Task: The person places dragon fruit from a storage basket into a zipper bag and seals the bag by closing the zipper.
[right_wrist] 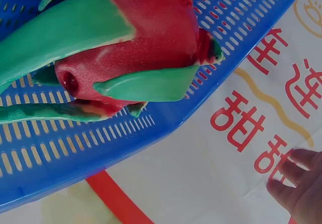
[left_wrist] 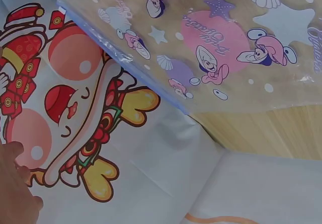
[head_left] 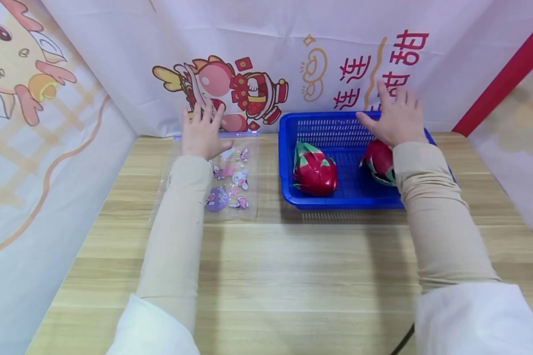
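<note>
My left hand (head_left: pixel 201 133) hovers with spread fingers over the top part of a clear zip bag (head_left: pixel 231 182) printed with cartoon shells and stars. The bag lies flat, its purple zip strip (left_wrist: pixel 126 58) along the far edge. My right hand (head_left: pixel 399 118) is above the far right part of a blue plastic basket (head_left: pixel 346 201), fingers apart and holding nothing. Inside the basket sit two red dragon fruits with green scales: the left dragon fruit (head_left: pixel 316 172) shows whole, while the right dragon fruit (head_left: pixel 379 161) is partly hidden by my right sleeve.
Behind the bag and basket rises a white cloth backdrop (head_left: pixel 266 29) with cartoon prints and red characters. More printed cloth (head_left: pixel 35 197) stands at the left. A wooden table (head_left: pixel 293 286) spreads in front, with a dark cable (head_left: pixel 403 340) near its front edge.
</note>
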Motion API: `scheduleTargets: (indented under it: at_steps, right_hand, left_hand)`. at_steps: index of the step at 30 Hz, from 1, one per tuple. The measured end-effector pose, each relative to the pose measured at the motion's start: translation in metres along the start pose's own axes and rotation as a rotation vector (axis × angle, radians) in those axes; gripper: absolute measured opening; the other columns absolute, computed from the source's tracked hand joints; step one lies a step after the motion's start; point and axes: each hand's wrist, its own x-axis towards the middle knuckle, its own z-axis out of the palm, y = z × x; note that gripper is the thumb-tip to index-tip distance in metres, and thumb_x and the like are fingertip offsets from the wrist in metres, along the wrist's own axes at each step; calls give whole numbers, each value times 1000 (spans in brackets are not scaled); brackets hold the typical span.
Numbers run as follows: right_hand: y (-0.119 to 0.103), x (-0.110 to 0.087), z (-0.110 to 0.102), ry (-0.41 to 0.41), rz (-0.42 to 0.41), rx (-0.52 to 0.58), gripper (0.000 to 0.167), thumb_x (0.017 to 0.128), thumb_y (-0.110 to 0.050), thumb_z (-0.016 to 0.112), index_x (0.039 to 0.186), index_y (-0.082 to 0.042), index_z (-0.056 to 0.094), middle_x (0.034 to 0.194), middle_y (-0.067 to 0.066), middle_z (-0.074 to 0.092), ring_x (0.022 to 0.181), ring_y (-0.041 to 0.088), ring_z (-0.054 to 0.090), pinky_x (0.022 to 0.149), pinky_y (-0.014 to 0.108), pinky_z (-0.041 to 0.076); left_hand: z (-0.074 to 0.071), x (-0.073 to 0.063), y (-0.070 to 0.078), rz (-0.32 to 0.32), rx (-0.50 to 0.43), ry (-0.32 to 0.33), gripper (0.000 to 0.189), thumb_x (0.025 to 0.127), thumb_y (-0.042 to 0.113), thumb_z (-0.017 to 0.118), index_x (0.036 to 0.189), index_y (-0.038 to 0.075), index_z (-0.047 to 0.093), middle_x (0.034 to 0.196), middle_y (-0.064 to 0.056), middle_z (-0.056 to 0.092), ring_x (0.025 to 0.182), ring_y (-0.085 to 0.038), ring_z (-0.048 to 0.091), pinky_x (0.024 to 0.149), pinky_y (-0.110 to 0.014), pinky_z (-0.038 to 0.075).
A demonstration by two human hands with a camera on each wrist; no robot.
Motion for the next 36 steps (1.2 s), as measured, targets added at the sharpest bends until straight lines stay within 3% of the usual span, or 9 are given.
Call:
scheduleTargets:
  at_steps: [4, 7, 12, 17, 22, 26, 36]
  right_hand:
    - [4, -1, 0, -38, 20, 35, 84, 95, -52, 37, 154, -11, -6, 148, 40, 18, 134, 56, 23, 112, 65, 21]
    - [9, -4, 1, -63, 38, 61, 79, 97, -42, 40, 154, -7, -2, 146, 40, 23, 131, 56, 29, 108, 66, 27]
    - [23, -8, 1, -101, 55, 107, 71, 98, -34, 38, 153, -2, 7, 147, 39, 23, 132, 56, 28, 104, 69, 29]
    - [41, -10, -1, -124, 31, 120, 65, 98, -28, 36, 150, 5, 14, 146, 39, 25, 133, 56, 26, 106, 70, 26]
    - [61, -13, 1, -127, 14, 149, 59, 98, -22, 36, 146, 9, 23, 141, 40, 32, 128, 57, 31, 106, 69, 25]
    - [78, -17, 5, -111, 11, 161, 54, 96, -17, 39, 142, 10, 32, 132, 41, 41, 118, 56, 40, 102, 69, 30]
    - [105, -31, 19, -105, 29, 150, 50, 95, -13, 40, 138, 13, 35, 126, 44, 42, 111, 57, 42, 97, 69, 35]
  left_hand:
    - [3, 0, -1, 2, 1, 22, 82, 90, 52, 52, 153, 10, 18, 156, -21, 26, 145, -39, 19, 119, -59, 9]
    - [6, -1, -1, 9, 3, 47, 73, 91, 46, 53, 148, 7, 30, 147, -21, 41, 137, -39, 34, 117, -57, 18]
    - [11, -3, 0, 16, 6, 55, 57, 92, 37, 52, 136, 2, 45, 134, -23, 54, 125, -40, 47, 112, -55, 30]
    - [21, -6, -3, 13, 4, 59, 49, 93, 34, 51, 127, -1, 53, 126, -24, 59, 118, -42, 53, 105, -53, 38]
    - [35, -9, -4, 10, -32, 103, 34, 91, 29, 54, 100, -2, 64, 98, -21, 70, 92, -39, 64, 85, -49, 51]
    - [47, -12, -6, -16, -57, 113, 27, 89, 25, 56, 80, 2, 65, 79, -16, 71, 74, -34, 66, 68, -47, 54]
    - [68, -18, -10, -82, -56, -29, 30, 92, 22, 55, 102, -4, 66, 97, -21, 71, 89, -36, 67, 79, -49, 55]
